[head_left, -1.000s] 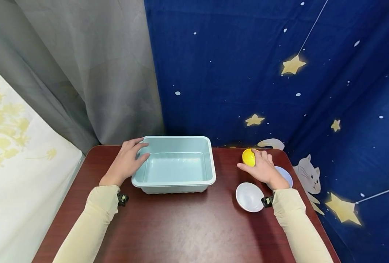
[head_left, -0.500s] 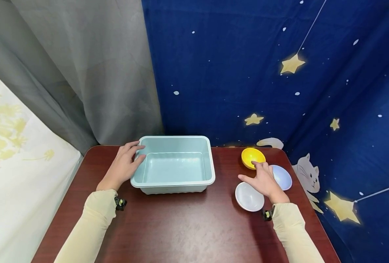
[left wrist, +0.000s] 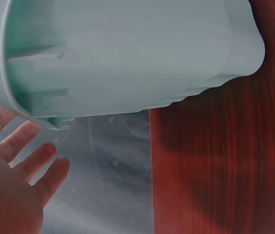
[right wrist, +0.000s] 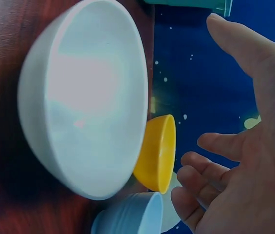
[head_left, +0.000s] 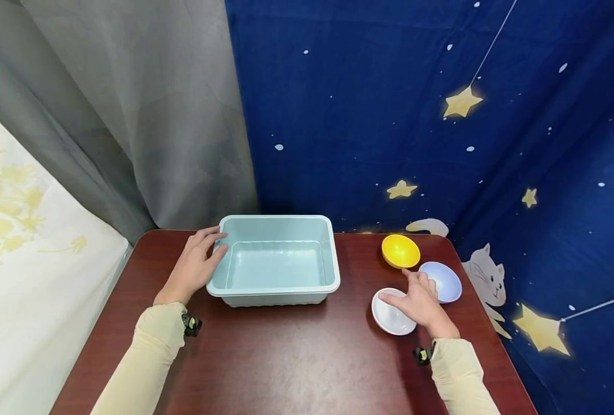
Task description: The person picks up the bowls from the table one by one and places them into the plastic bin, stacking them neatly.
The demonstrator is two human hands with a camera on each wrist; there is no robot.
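Observation:
A pale blue-green plastic basin (head_left: 278, 262) stands near the back of the table. My left hand (head_left: 191, 266) is at its left rim, fingers spread and relaxed; the left wrist view has the basin's outer wall (left wrist: 127, 53) beside the fingers. Over on the right, my right hand (head_left: 422, 301) hovers above the gap between a white bowl (head_left: 390, 320) and a light blue bowl (head_left: 444, 282), holding nothing. A yellow bowl (head_left: 401, 251) sits just beyond its fingertips. In the right wrist view the white bowl (right wrist: 96, 107) looms large, apart from the loosely bent fingers.
The dark red wooden table (head_left: 286, 357) ends at a back edge against a blue starry curtain (head_left: 338, 115) and a grey curtain (head_left: 182, 115). White patterned cloth (head_left: 37, 259) hangs along the left side.
My right hand has drawn back from the yellow bowl toward me, over the white bowl's edge. The yellow bowl stays in place. The left hand stays by the basin's left rim.

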